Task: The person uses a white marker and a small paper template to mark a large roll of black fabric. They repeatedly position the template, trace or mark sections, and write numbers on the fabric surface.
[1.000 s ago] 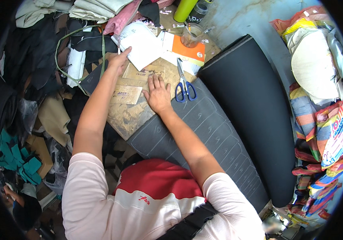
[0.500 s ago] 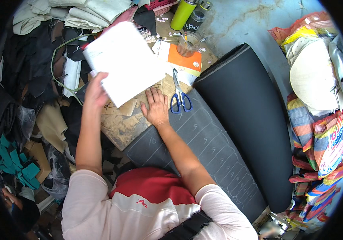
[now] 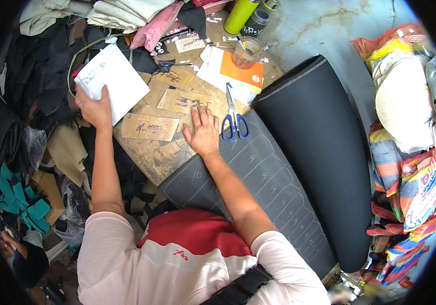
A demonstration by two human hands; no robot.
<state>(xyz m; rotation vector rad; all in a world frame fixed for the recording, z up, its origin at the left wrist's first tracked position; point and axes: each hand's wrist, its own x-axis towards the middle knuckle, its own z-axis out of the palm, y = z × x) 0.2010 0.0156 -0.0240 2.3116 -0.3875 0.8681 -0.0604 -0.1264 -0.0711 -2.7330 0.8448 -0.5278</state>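
Cardboard patterns (image 3: 183, 100) lie under the flat, open right hand (image 3: 203, 133); left hand (image 3: 95, 108) grips a white notepad (image 3: 112, 81) off to the left.

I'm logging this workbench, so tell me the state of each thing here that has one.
Left hand: gripping white notebook, lifted.
Right hand: flat on the table, holding nothing.
Scissors: closed, lying flat.
Black sheet roll: partly unrolled, marked with outlines.
Cardboard patterns: lying flat.
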